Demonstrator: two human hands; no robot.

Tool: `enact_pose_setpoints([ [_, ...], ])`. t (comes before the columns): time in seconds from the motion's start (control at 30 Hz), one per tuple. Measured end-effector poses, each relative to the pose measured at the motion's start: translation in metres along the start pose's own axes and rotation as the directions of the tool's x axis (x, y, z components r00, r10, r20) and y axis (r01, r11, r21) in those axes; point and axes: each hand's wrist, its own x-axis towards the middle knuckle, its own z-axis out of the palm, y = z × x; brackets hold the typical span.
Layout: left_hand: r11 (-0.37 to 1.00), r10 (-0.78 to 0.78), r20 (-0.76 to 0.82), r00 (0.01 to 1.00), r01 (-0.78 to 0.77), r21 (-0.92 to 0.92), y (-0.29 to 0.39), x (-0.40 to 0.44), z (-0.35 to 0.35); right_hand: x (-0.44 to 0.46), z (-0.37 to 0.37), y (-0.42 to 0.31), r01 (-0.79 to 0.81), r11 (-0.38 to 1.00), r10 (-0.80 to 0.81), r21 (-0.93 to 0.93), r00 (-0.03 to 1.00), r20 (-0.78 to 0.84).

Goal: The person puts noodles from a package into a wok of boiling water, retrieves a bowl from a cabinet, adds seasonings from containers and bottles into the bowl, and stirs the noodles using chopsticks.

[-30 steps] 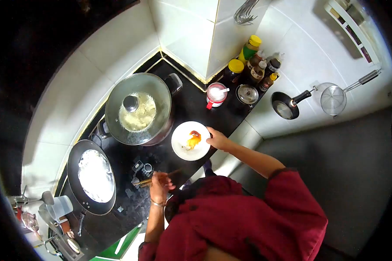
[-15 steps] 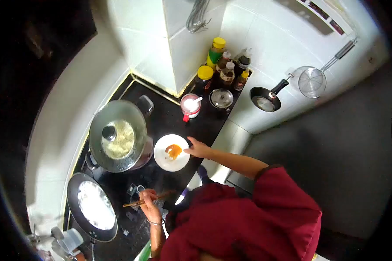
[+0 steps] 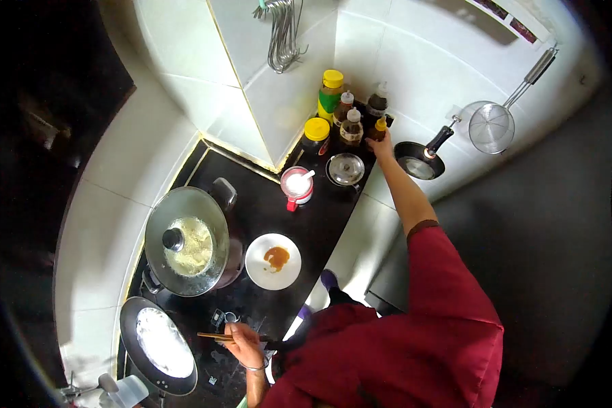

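At the counter's far end, my right hand (image 3: 381, 146) is wrapped round a small yellow-capped sauce bottle (image 3: 379, 130), which stands among other bottles. My left hand (image 3: 245, 345) grips a pair of brown chopsticks (image 3: 214, 336) low in the view, above the counter. Between my hands lies a white plate (image 3: 255, 272) with a brown-orange puddle of sauce (image 3: 277, 258) on it. Left of the plate stands a pot under a glass lid (image 3: 214, 272), with something pale and yellowish showing through the glass.
A frying pan (image 3: 130, 340) sits at lower left. Behind the plate are a red-handled container of white powder (image 3: 296, 182) and a small lidded pot (image 3: 345, 168). A little pan (image 3: 420, 160) and a strainer (image 3: 491, 128) hang on the wall at right.
My right hand has left the plate's edge and reached up and right to the yellow-capped bottle. My left hand keeps the chopsticks. The whole view has shifted slightly.
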Motion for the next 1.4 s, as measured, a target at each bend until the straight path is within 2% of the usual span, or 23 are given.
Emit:
enact_pose_setpoints([
  [0.07, 1.0, -0.003, 0.017, 1.0, 0.003, -0.005, 0.0, 0.0, 0.001, -0.007, -0.006, -0.027, -0.094, 0.979, 0.089, -0.179, 0.995, -0.039],
  [0.1, 0.999, -0.047, 0.025, 0.999, 0.047, 0.013, -0.002, 0.0, 0.0, -0.008, -0.005, -0.022, -0.059, 0.997, 0.055, -0.055, 0.995, -0.08],
  [0.13, 0.995, -0.094, 0.034, 0.995, 0.093, 0.032, -0.002, -0.002, -0.002, -0.017, -0.009, -0.037, -0.062, 0.996, 0.058, -0.058, 0.996, -0.075],
  [0.2, 0.993, -0.11, 0.061, 0.992, 0.112, -0.031, 0.002, -0.003, -0.003, -0.036, -0.028, -0.074, 0.045, 0.98, -0.08, -0.196, 0.982, -0.173],
  [0.27, 0.999, -0.048, 0.105, 0.993, 0.046, 0.023, 0.002, -0.003, -0.003, -0.047, -0.046, -0.082, 0.257, 0.928, -0.313, -0.269, 0.93, -0.194],
  [0.3, 1.0, -0.006, 0.11, 0.994, 0.004, 0.017, -0.007, -0.002, -0.006, -0.07, -0.056, -0.129, 0.272, 0.949, -0.291, -0.157, 0.951, -0.109],
  [0.33, 0.995, -0.015, 0.111, 0.994, 0.003, 0.103, -0.005, -0.001, -0.005, -0.085, -0.061, -0.148, 0.278, 0.947, -0.295, -0.159, 0.95, -0.098],
  [0.37, 0.991, -0.021, 0.144, 0.989, 0.002, 0.132, -0.004, 0.002, -0.001, -0.099, -0.063, -0.161, 0.388, 0.92, -0.38, -0.058, 0.919, 0.107],
  [0.4, 0.986, -0.033, 0.173, 0.984, 0.004, 0.164, -0.003, 0.004, 0.002, -0.114, -0.064, -0.174, 0.466, 0.882, -0.463, 0.067, 0.834, 0.301],
  [0.47, 0.966, -0.069, 0.306, 0.95, -0.013, 0.258, 0.007, 0.012, 0.011, -0.151, -0.06, -0.205, 0.441, 0.897, -0.365, 0.03, 0.702, 0.611],
  [0.53, 0.973, -0.034, 0.363, 0.931, -0.052, 0.224, 0.001, 0.02, 0.024, -0.189, -0.048, -0.234, 0.24, 0.969, -0.173, 0.057, 0.499, 0.849],
  [0.6, 0.977, -0.107, 0.41, 0.906, 0.019, 0.214, 0.015, 0.028, 0.035, -0.215, -0.033, -0.241, 0.483, 0.866, -0.3, 0.127, 0.3, 0.905],
  [0.67, 0.993, -0.017, 0.402, 0.916, -0.031, 0.113, 0.012, 0.034, 0.04, -0.236, -0.021, -0.245, 0.611, 0.774, -0.331, 0.165, 0.169, 0.928],
  [0.73, 0.999, -0.003, 0.385, 0.923, -0.017, 0.05, 0.003, 0.035, 0.038, -0.25, -0.014, -0.251, 0.597, 0.784, -0.292, 0.17, 0.112, 0.95],
  [0.8, 0.981, 0.081, 0.413, 0.907, -0.145, 0.127, -0.001, 0.034, 0.033, -0.262, -0.008, -0.253, 0.597, 0.777, -0.269, 0.198, 0.032, 0.962],
  [0.87, 0.983, 0.12, 0.414, 0.902, -0.166, 0.078, -0.003, 0.032, 0.028, -0.268, -0.004, -0.259, 0.627, 0.756, -0.246, 0.187, 0.007, 0.969],
  [0.97, 0.982, 0.059, 0.302, 0.952, -0.11, 0.156, -0.005, 0.028, 0.02, -0.273, 0.001, -0.259, 0.654, 0.748, -0.106, 0.113, -0.051, 0.993],
  [1.03, 0.973, -0.005, 0.229, 0.973, -0.048, 0.225, -0.006, 0.029, 0.014, -0.276, 0.002, -0.269, 0.785, 0.603, -0.196, 0.141, -0.025, 0.98],
  [1.07, 0.964, 0.002, 0.183, 0.983, -0.051, 0.259, -0.012, 0.03, 0.009, -0.274, 0.004, -0.267, 0.79, 0.596, -0.194, 0.142, -0.03, 0.98],
  [1.13, 0.976, 0.01, 0.12, 0.993, -0.036, 0.217, -0.011, 0.03, -0.002, -0.267, 0.007, -0.257, 0.935, 0.354, -0.185, 0.023, 0.046, 0.982],
  [1.2, 0.99, -0.042, 0.082, 0.996, 0.031, 0.137, -0.011, 0.026, -0.012, -0.257, 0.012, -0.251, 0.942, 0.336, -0.107, -0.005, 0.044, 0.993],
  [1.27, 0.988, 0.006, 0.097, 0.995, -0.021, 0.153, -0.009, 0.02, -0.024, -0.25, 0.018, -0.243, 0.989, 0.137, 0.047, -0.062, 0.056, 0.997],
  [1.4, 0.99, -0.029, 0.069, 0.997, 0.019, 0.139, -0.015, 0.009, -0.037, -0.257, 0.031, -0.258, 0.999, 0.043, -0.034, -0.029, 0.03, 0.999],
])
